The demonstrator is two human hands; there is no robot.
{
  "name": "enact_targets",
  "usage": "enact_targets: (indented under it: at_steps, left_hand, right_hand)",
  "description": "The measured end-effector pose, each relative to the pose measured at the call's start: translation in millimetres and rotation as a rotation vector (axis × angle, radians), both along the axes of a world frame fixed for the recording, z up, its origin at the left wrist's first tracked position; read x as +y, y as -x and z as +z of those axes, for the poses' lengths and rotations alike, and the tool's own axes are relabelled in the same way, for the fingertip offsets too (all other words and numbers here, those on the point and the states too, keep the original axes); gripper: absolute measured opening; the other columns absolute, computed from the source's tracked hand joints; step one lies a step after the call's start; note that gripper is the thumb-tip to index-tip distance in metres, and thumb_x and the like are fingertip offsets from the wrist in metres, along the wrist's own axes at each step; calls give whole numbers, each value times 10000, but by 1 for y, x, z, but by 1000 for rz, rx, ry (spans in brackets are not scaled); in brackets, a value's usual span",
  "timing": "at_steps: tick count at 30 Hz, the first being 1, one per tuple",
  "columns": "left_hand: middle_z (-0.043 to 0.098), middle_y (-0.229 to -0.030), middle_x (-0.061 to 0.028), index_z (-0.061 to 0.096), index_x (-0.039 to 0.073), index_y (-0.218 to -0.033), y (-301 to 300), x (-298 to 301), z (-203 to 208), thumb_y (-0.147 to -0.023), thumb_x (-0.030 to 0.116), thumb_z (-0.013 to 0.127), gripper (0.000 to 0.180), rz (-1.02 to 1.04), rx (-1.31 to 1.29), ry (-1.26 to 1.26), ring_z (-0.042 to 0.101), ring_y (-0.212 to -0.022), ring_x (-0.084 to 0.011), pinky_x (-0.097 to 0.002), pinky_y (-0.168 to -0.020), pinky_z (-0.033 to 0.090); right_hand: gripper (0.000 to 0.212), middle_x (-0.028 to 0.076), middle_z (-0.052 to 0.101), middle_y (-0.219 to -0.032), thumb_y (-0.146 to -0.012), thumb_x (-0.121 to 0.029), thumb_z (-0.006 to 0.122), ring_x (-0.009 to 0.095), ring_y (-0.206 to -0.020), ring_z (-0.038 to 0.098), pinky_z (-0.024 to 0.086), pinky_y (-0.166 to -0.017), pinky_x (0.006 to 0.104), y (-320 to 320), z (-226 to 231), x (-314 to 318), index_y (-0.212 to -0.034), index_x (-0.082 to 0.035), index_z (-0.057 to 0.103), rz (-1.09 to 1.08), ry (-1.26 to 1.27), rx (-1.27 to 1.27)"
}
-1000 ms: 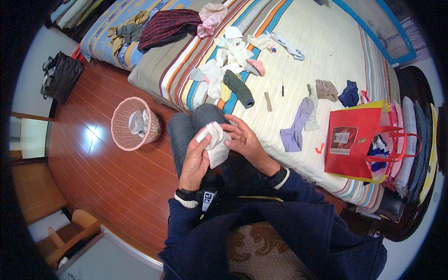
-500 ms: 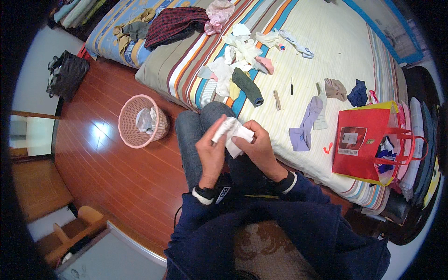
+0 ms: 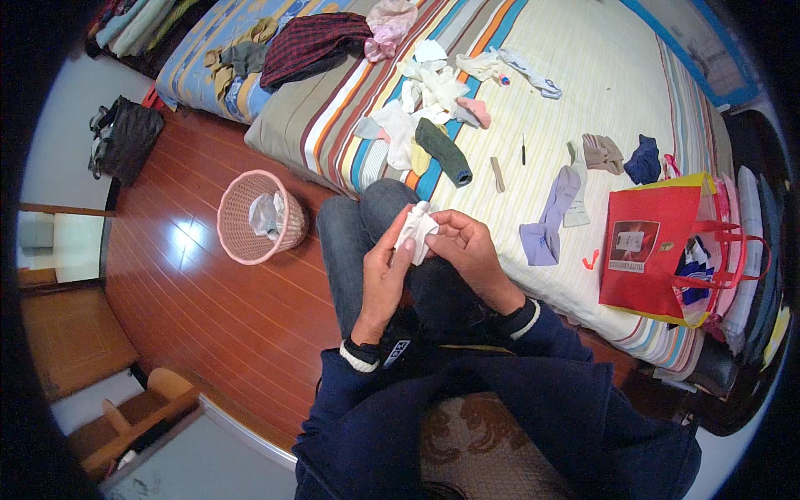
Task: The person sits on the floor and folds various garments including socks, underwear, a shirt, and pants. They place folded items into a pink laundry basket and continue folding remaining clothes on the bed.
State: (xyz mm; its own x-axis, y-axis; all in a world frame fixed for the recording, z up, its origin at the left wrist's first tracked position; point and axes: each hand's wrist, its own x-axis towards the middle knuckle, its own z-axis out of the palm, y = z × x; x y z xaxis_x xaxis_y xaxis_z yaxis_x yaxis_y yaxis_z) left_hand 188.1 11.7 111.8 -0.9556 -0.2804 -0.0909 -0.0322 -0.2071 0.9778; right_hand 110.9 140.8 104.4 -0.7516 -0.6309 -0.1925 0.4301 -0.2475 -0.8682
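Note:
Above my lap, a small bunched white sock is gripped from both sides. My left hand presses its thumb against the near part, with the fingers behind it. The fingertips of my right hand pinch its right edge. Closest on the bed beyond are a dark green sock and a heap of white socks. To the right lie a lavender sock, a pale grey-green sock, a taupe sock and a navy bundle.
A red bag with cloth inside stands at the bed's right side. On the striped bed lie a thin dark tool and a beige strip. A pink wastebasket stands on the floor left of my knees.
The white sock has gone from a wider, flatter fold to a smaller bunch. My left fingers have closed in on it, and my right hand has shifted slightly along its edge.

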Motion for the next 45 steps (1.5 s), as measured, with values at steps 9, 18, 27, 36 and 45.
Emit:
enact_targets:
  at_steps: [9, 18, 27, 36, 45]
  left_hand:
    - [645, -1008, -76, 510, -5, -1259, -5, -4, -17, -943, 132, 462, 348, -35, -146, 383, 593, -864, -123, -252, -753, 470]
    - [649, -967, -98, 520, -11, -1244, -8, 4, -8, -928, 174, 450, 372, -73, -180, 5, 589, -883, -136, -271, -790, 469]
    - [669, -932, -154, 602, -14, -1121, -6, 5, -23, -857, 29, 480, 294, 89, -71, 401, 625, -876, -163, -281, -753, 477]
    - [656, -826, -115, 629, -72, -924, 2, -6, -45, -848, 1, 396, 255, 376, -170, 287, 606, -736, -148, -264, -678, 472]
    - [609, -941, -108, 527, -5, -1020, 18, -2, -40, -892, 48, 381, 201, 255, -290, -462, 623, -795, -185, -292, -697, 531]
  right_hand:
    - [185, 58, 643, -891, -837, -35, 642, 73, -780, 611, 507, -672, 206, -7, -14, 1, -988, 53, 582, 56, -107, 182]
    - [181, 51, 637, -883, -850, -43, 628, 66, -783, 599, 505, -675, 208, -7, -20, -2, -999, 54, 591, 16, -108, 159]
    - [140, 25, 602, -887, -895, -69, 571, 64, -790, 563, 473, -695, 213, -21, -22, -5, -998, 25, 567, 27, -60, 181]
    - [153, 3, 556, -930, -936, -154, 490, 49, -858, 497, 420, -768, 224, -21, -28, -13, -1012, -27, 524, 98, 312, -362]
    - [84, 8, 582, -810, -899, -117, 545, 69, -713, 545, 448, -665, 213, 1, -45, -18, -926, -38, 555, -174, 50, -94]
